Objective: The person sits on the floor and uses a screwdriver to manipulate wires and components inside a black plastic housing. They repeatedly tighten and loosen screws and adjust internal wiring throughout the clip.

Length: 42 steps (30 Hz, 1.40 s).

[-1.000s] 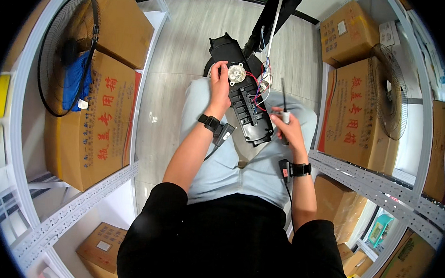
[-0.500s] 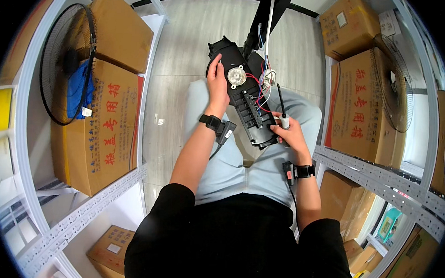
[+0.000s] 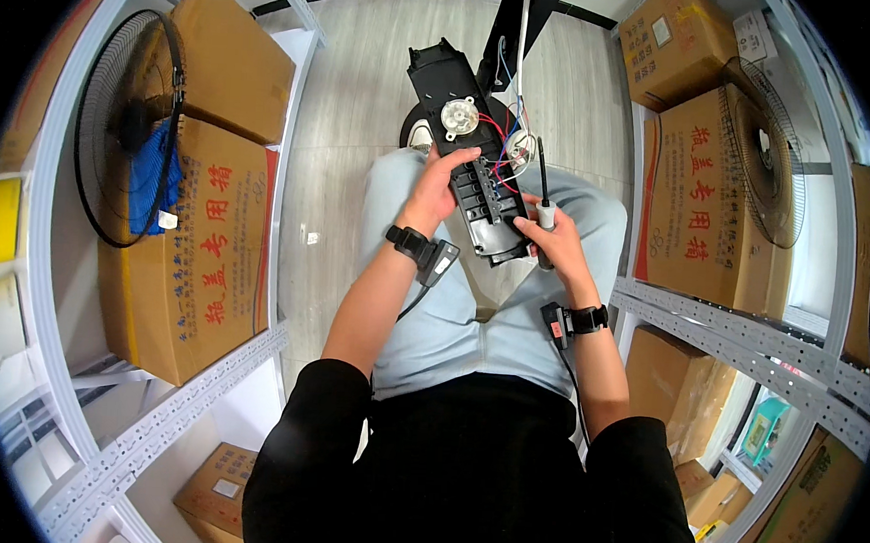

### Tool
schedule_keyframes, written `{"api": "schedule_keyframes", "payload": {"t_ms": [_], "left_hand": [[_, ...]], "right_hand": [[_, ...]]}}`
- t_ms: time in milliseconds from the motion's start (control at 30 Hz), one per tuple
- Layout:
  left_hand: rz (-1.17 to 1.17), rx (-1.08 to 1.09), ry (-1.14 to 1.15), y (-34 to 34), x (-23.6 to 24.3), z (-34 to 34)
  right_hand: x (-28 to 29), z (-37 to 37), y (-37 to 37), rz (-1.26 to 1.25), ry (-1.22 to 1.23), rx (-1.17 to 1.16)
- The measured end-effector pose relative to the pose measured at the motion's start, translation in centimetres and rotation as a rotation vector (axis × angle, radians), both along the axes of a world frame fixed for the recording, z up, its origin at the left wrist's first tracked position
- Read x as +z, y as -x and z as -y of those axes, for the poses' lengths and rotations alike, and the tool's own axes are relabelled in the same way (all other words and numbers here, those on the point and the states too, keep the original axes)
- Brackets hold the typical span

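Above my lap I hold a long black plastic control panel (image 3: 444,76), its inner side facing up. My left hand (image 3: 437,189) grips its left edge, with fingers reaching over beside the row of push-button switches (image 3: 475,191). A round clear-and-white part (image 3: 459,117) sits farther up the panel. Red, blue and white wires (image 3: 505,146) run from the panel toward a black stand post (image 3: 515,37). My right hand (image 3: 558,246) is closed around a screwdriver (image 3: 547,216) with a grey handle, its dark shaft pointing away from me. The right thumb also touches the panel's near right corner.
Metal shelves (image 3: 196,412) flank me on both sides, holding cardboard boxes (image 3: 232,253). A black fan guard (image 3: 179,95) leans on the left boxes, another fan guard (image 3: 803,190) on the right. The post's round base (image 3: 412,125) rests on the grey floor (image 3: 351,83).
The panel has shifted away from me and a little left. My left hand has slid from beside the round part to the button row. My right hand has moved slightly forward with the screwdriver.
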State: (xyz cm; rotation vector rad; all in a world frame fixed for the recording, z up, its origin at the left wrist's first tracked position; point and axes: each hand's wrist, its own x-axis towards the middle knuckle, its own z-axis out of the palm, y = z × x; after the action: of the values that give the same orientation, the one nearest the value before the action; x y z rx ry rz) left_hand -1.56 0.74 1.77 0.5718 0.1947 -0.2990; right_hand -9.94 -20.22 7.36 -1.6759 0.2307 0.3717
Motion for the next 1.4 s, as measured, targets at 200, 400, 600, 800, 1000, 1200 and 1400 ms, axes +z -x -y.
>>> {"api": "schedule_keyframes", "payload": {"t_ms": [200, 400, 600, 800, 1000, 1200, 1400], "left_hand": [[0.03, 0.063, -0.024, 0.1, 0.1, -0.2], [0.085, 0.067, -0.037, 0.0, 0.3, -0.1], [0.13, 0.053, -0.037, -0.2, 0.3, 0.3], [0.163, 0.063, -0.084, 0.0, 0.3, 0.3], [0.178, 0.039, -0.11, 0.2, 0.8, 0.4], [0.203, 0.049, -0.125, 0.3, 1.1, 0.5], [0.206, 0.068, -0.12, 0.0, 0.8, 0.3]], "right_hand": [[1.1, 2.1, 0.4, 0.222, 0.338, -0.025], [10.1, 0.6, 1.0, 0.423, 0.68, 0.221], [13.1, -1.9, 0.8, 0.458, 0.709, 0.281], [13.7, -3.2, 0.2, 0.507, 0.791, 0.285], [14.5, -3.4, -0.5, 0.56, 0.822, 0.298], [15.2, -4.2, -1.0, 0.542, 0.865, 0.29], [15.0, -4.4, -0.8, 0.566, 0.877, 0.279]]}}
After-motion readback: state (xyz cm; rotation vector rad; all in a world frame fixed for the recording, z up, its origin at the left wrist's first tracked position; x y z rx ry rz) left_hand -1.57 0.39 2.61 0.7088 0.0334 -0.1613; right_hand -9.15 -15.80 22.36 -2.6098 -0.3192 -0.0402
